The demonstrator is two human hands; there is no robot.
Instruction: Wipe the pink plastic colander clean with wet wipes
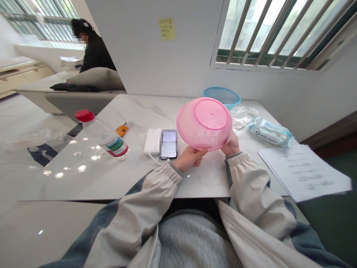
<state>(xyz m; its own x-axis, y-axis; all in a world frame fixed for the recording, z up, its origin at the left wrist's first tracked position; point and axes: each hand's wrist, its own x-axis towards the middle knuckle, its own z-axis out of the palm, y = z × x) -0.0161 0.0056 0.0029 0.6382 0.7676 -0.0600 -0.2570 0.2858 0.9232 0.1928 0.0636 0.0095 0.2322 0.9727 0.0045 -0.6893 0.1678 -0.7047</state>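
Pink perforated plastic colander (205, 124) sits pinched at its rim between my left grip (191, 158) and right grip (230, 145), tilted upside down above the white marble bench (134, 115). Round blue plastic bowl (222, 97) stands behind it, inside hidden.

Round pink plastic colander (204, 124) with a perforated dot pattern; pale blue round plastic basin (222, 95). White marble tabletop (134, 111) veined in grey; red plastic bottle cap (84, 115)

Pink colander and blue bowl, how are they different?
The pink colander is held up, tilted, by the left hand and right hand, while the blue bowl rests on the table. The pink colander shows holes all over; the blue bowl shows none from here. Both are round.
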